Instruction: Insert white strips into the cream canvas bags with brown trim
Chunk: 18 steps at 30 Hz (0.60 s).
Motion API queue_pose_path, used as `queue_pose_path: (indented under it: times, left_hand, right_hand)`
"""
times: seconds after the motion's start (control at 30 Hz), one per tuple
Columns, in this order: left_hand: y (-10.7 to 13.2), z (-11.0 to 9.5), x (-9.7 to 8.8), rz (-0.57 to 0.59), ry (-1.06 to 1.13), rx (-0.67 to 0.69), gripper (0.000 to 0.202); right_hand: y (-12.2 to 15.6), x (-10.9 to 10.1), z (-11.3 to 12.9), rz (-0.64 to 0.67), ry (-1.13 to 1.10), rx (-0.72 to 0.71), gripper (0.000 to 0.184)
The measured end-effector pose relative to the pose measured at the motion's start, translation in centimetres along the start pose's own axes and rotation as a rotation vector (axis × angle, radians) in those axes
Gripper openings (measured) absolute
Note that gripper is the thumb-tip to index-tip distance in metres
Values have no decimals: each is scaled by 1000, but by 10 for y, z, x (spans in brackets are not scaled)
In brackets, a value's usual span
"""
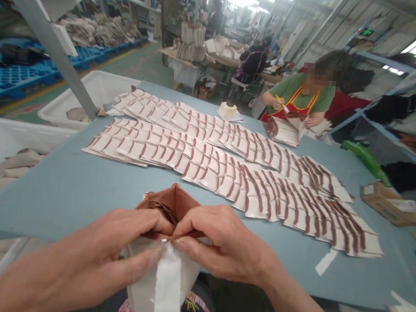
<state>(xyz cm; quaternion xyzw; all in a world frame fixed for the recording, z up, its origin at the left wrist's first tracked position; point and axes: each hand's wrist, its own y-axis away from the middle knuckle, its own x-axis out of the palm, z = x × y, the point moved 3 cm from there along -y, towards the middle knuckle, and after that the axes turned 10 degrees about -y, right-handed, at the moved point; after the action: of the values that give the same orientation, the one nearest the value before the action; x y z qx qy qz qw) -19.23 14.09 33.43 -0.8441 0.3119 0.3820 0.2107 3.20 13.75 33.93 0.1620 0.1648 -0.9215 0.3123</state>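
Observation:
Between my two hands is a cream fabric pouch (143, 271) with a brown lining (185, 201), held at the table's near edge with its mouth facing up. My left hand (123, 245) pinches the front rim, fingers inside the opening and thumb outside. Right beside it, my right hand (218, 242) pinches the same rim, its thumb and fingertips almost touching the left ones. A white strip (167, 288) hangs down the pouch's front from just under my fingertips. What lies deep inside the pouch is hidden.
Two long overlapping rows of cream pieces with brown edges (200, 162) cover the blue table (63, 187). Across it, a co-worker in a green shirt (293, 93) handles similar pieces. A cardboard box (389, 203) sits at the right; white bins (17, 132) stand at the left.

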Motion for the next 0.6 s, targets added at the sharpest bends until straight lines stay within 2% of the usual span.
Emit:
queue_pose_path:
  times: [0.1, 0.13, 0.3, 0.5, 0.6]
  left_hand:
    - [-6, 4, -11, 173, 122, -9, 38]
    - [-10, 5, -13, 197, 142, -3, 42]
    - [-28, 3, -10, 184, 134, 51, 41]
    - [-27, 6, -3, 232, 242, 53, 33]
    - [-27, 4, -2, 236, 173, 70, 35]
  right_hand:
    - [2, 0, 3, 24, 123, -80, 20]
    - [2, 0, 2, 21, 139, -86, 20]
    - [5, 1, -2, 25, 134, -31, 23]
    - [5, 5, 5, 80, 216, 14, 20]
    - [5, 5, 11, 112, 301, 48, 19]
